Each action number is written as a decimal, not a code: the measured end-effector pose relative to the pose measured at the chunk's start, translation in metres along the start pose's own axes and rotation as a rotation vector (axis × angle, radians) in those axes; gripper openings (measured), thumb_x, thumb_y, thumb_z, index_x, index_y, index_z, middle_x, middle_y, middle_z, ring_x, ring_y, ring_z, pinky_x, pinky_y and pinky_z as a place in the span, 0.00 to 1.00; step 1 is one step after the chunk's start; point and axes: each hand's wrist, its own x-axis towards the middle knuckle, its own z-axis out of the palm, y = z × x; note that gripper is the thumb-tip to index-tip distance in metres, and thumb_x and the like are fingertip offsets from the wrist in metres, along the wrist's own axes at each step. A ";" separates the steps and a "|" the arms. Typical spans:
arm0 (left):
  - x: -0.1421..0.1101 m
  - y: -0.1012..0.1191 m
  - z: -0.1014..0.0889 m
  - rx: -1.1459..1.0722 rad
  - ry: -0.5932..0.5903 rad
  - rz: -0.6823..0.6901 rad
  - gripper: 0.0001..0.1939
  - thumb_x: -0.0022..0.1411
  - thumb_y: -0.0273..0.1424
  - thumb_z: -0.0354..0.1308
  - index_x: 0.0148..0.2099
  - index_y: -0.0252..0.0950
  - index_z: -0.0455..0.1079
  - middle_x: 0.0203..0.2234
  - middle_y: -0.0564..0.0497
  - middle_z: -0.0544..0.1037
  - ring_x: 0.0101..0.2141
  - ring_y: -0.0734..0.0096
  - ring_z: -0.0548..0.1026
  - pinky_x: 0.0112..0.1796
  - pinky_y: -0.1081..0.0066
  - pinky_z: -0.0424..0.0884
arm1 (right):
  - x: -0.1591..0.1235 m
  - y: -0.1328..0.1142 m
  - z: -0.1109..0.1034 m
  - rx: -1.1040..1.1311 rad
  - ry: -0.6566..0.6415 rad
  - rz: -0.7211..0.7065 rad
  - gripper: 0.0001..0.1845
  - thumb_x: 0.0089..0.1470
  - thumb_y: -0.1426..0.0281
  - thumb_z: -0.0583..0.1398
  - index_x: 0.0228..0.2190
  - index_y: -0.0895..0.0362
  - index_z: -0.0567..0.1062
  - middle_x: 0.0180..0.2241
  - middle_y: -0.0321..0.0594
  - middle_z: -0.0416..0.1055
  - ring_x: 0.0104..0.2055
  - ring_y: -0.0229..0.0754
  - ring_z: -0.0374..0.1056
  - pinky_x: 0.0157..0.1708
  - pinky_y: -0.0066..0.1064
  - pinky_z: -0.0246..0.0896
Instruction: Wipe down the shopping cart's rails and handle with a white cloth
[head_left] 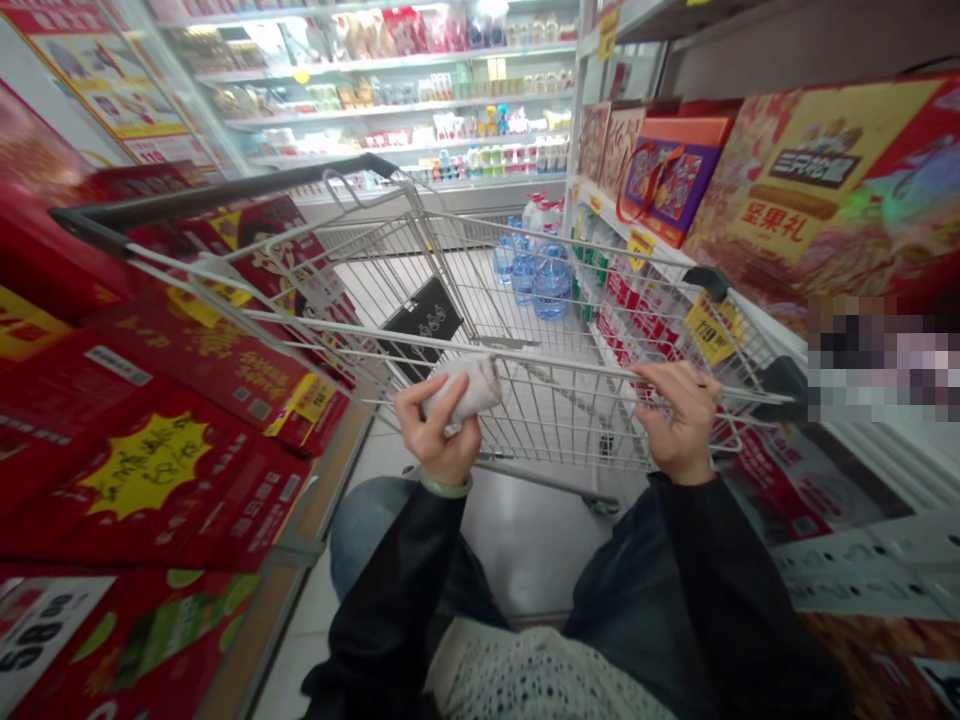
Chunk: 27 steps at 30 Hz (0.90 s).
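A wire shopping cart (547,352) stands sideways right in front of me, its black handle (225,192) to the left. My left hand (442,430) is closed around a folded white cloth (480,388), held close to the cart's near top rail. Around that wrist is a pale green bangle (446,487). Farther right, my right hand (679,415) grips the same rail, fingers over the top and thumb below. Inside the cart, a black panel with white drawings (424,320) hangs toward the handle end.
Red gift cartons (150,470) are stacked close on the left. A shelf on the right bears gift boxes (802,180) and bottled drinks (622,290). Big water bottles (551,280) stand on the floor beyond the cart. A lit refrigerated display (390,110) spans the back.
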 end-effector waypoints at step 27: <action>-0.010 -0.001 -0.017 0.011 -0.040 0.078 0.28 0.55 0.20 0.60 0.56 0.47 0.80 0.48 0.47 0.73 0.48 0.59 0.75 0.49 0.56 0.75 | 0.037 -0.113 0.052 0.017 -0.283 0.117 0.15 0.72 0.64 0.51 0.46 0.50 0.77 0.44 0.40 0.80 0.50 0.50 0.70 0.57 0.48 0.50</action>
